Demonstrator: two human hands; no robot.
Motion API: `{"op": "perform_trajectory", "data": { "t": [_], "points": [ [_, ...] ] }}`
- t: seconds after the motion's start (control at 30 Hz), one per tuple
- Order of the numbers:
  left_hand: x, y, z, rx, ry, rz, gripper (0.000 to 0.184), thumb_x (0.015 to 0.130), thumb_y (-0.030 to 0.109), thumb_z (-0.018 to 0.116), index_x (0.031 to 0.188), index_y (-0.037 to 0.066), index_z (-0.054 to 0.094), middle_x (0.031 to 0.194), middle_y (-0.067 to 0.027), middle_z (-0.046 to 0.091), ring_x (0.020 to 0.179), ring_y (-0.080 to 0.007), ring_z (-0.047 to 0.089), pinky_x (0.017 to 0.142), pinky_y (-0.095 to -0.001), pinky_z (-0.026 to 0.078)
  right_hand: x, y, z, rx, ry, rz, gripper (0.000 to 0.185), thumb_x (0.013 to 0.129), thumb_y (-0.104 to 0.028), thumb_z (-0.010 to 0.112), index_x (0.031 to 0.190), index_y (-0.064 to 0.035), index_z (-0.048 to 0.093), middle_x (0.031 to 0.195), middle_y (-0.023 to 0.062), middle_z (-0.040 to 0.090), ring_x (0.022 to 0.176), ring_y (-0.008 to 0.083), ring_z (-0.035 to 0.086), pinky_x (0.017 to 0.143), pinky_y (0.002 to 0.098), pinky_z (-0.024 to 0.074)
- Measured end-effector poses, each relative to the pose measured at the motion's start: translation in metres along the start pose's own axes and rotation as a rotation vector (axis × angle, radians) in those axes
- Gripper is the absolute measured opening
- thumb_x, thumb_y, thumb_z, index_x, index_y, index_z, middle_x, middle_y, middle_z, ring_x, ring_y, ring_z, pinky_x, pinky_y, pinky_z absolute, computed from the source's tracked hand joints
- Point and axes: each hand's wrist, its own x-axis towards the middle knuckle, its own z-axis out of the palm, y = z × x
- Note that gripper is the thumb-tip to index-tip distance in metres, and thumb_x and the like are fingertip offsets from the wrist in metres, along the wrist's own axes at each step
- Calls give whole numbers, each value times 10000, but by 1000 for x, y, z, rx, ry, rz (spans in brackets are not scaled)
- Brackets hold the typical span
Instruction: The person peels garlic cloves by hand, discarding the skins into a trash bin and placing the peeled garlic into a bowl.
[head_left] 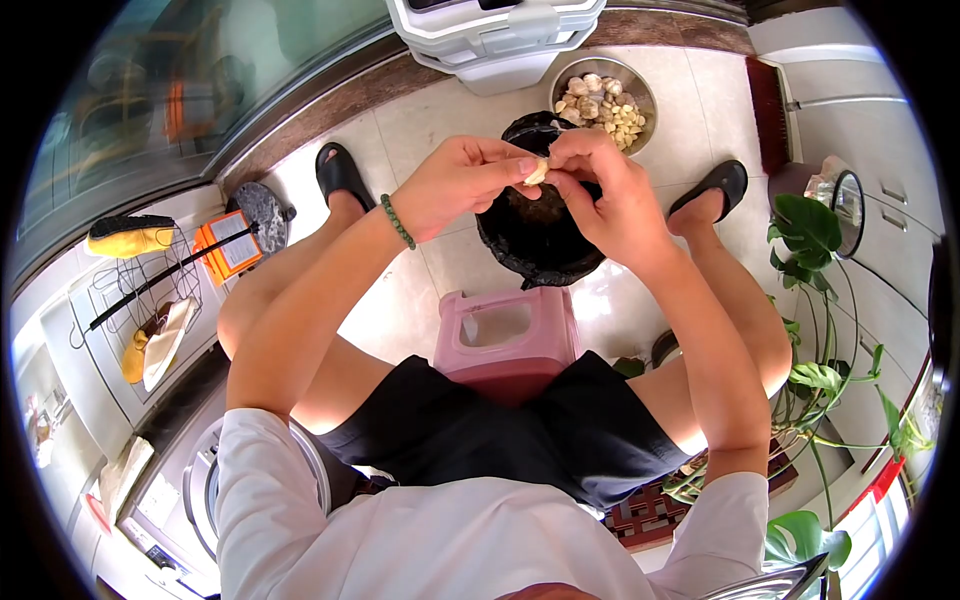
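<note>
Between my two hands is a pale garlic clove [537,173], held at the fingertips above a black-lined bin [545,245]. My left hand [465,180], with a green bead bracelet at the wrist, pinches the clove from the left. From the right, my right hand [608,195] has its thumb and fingers closed at the clove's edge. Behind the bin, a steel bowl [651,108] holds whole garlic bulbs [590,88] and several loose cloves [623,122]. Dark bits lie inside the bin.
A pink plastic stool [508,355] stands between my legs, close to the bin. Grey-white plastic containers [500,45] are at the top. Leafy plants [815,375] and white cabinets [865,130] line the right side. A wire rack [150,290] is at the left.
</note>
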Motion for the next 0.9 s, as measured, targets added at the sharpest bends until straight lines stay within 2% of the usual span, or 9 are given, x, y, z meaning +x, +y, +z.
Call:
{"op": "perform_trajectory", "data": {
  "t": [0.2, 0.27, 0.4, 0.5, 0.8, 0.9],
  "points": [
    [1, -5, -2, 26, -6, -13, 332, 944, 302, 632, 1135, 32, 662, 849, -48, 653, 603, -17, 386, 530, -202, 276, 0, 1, 2, -2, -20, 19, 315, 825, 91, 611, 1084, -65, 521, 857, 85, 626, 753, 245, 650, 640, 322, 524],
    [3, -13, -4, 1, 16, -1, 324, 918, 294, 672, 1118, 40, 682, 881, -70, 695, 545, -28, 320, 481, -202, 273, 0, 2, 3, 18, -38, 36, 326, 818, 96, 609, 1086, -72, 527, 832, 84, 625, 747, 245, 647, 644, 323, 523],
    [2, -14, -5, -28, -2, -30, 326, 922, 285, 669, 1126, 32, 678, 878, -81, 688, 538, -23, 304, 476, -199, 264, -3, 5, 4, -7, -63, 67, 330, 812, 92, 609, 1086, -77, 534, 841, 85, 626, 747, 255, 644, 650, 326, 520],
    [-1, -11, -4, -26, -37, -64, 346, 949, 291, 622, 1164, 20, 652, 855, -46, 636, 582, -11, 345, 531, -200, 264, -4, 6, 4, -30, -73, 45, 332, 809, 86, 610, 1088, -78, 537, 845, 85, 625, 753, 266, 643, 648, 331, 514],
    [0, -15, -5, -92, -57, -102, 333, 960, 297, 606, 1160, 34, 648, 897, -47, 632, 563, -4, 295, 525, -188, 256, -2, 0, 2, -90, -112, -28, 323, 811, 97, 588, 1082, -73, 543, 864, 93, 625, 754, 286, 639, 646, 343, 509],
    [0, -13, -4, -89, -66, -97, 318, 963, 299, 603, 1139, 39, 650, 916, -44, 634, 564, -2, 298, 525, -183, 260, -7, 4, 5, -12, -110, 71, 303, 819, 86, 595, 1071, -74, 541, 888, 100, 635, 763, 291, 645, 651, 344, 514]
  ]
}}
